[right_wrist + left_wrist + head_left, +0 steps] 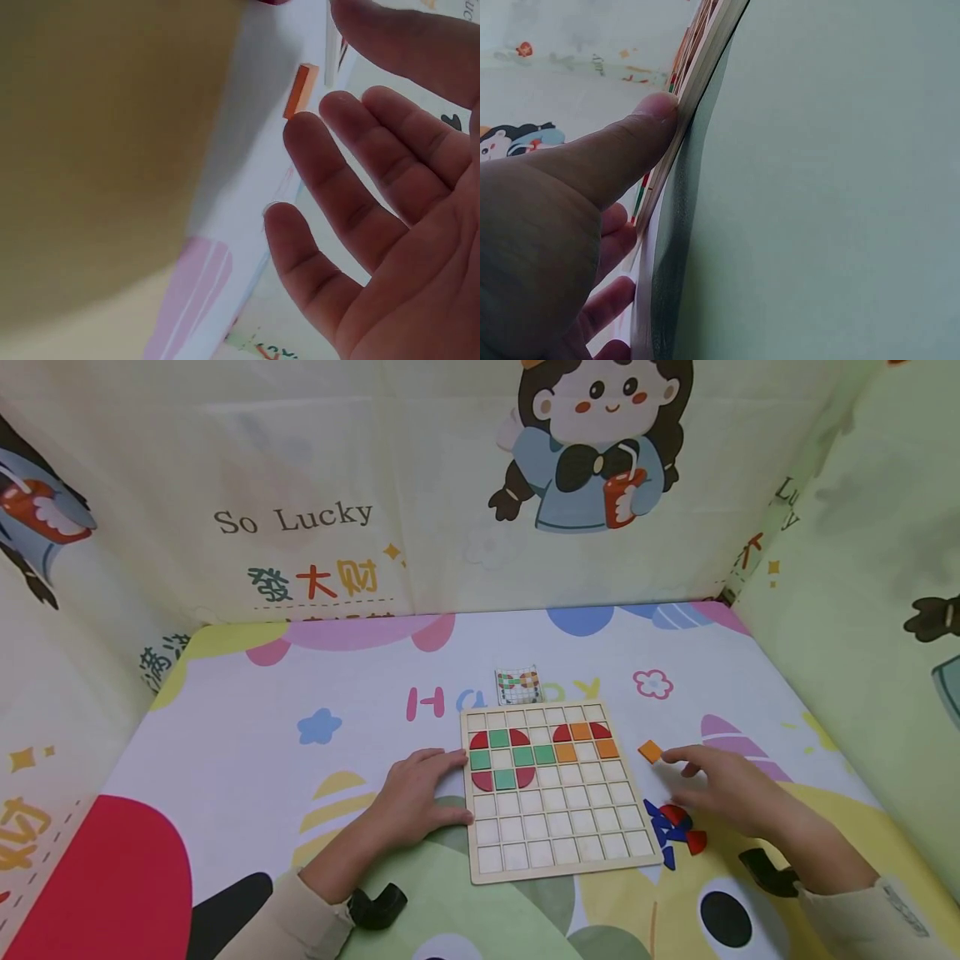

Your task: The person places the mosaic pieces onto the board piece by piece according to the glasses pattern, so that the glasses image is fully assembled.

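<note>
Apparently picking an orange tile (649, 752), the right hand (722, 787), fingers apart, needed to pinch; the left hand's (414, 795) spread fingers touched the board (557, 824).

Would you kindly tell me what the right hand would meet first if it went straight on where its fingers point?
The right hand would likely meet the loose orange tile first, then the wooden grid board; whether hand and tile already touch is unclear.

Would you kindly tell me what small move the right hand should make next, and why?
I would probably pinch the loose orange tile: it lies beside the right hand, which holds nothing, and the red-and-orange group on the board lacks the bottom row that the red-and-green ring has.
</note>
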Motion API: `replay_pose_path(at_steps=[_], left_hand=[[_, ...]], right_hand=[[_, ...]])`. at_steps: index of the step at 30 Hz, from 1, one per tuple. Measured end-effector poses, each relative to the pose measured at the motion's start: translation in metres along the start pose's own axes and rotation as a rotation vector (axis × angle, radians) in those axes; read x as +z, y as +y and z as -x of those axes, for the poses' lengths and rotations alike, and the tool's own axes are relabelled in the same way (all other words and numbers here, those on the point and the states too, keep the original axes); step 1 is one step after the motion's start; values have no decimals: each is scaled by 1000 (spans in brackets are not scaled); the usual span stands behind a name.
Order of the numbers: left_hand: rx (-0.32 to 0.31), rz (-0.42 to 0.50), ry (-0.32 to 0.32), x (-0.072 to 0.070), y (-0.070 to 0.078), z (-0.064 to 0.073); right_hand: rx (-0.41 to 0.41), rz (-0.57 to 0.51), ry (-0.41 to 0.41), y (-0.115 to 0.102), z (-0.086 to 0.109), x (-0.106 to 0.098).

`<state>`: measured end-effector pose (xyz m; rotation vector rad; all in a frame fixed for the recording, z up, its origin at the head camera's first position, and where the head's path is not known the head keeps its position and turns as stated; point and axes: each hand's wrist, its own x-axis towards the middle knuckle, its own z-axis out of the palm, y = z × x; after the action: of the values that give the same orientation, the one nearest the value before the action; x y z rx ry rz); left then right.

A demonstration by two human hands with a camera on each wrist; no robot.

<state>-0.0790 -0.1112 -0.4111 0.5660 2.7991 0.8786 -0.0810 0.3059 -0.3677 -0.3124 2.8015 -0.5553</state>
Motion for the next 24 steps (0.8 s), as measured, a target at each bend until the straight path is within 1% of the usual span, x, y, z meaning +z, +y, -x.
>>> replay_pose_path(at_steps=[3, 6, 17, 24], left_hand=[[-1, -2, 0, 0, 1, 0], [-3, -8, 2, 0, 1, 0], [2, -4, 5, 1, -1, 0], [9, -3, 6, 1, -1, 0]], right_hand=[[32, -6, -38, 3, 5, 3], [48, -10, -56, 3, 8, 6], [5, -2, -42, 3, 12, 10], [45, -28, -53, 2, 9, 10]])
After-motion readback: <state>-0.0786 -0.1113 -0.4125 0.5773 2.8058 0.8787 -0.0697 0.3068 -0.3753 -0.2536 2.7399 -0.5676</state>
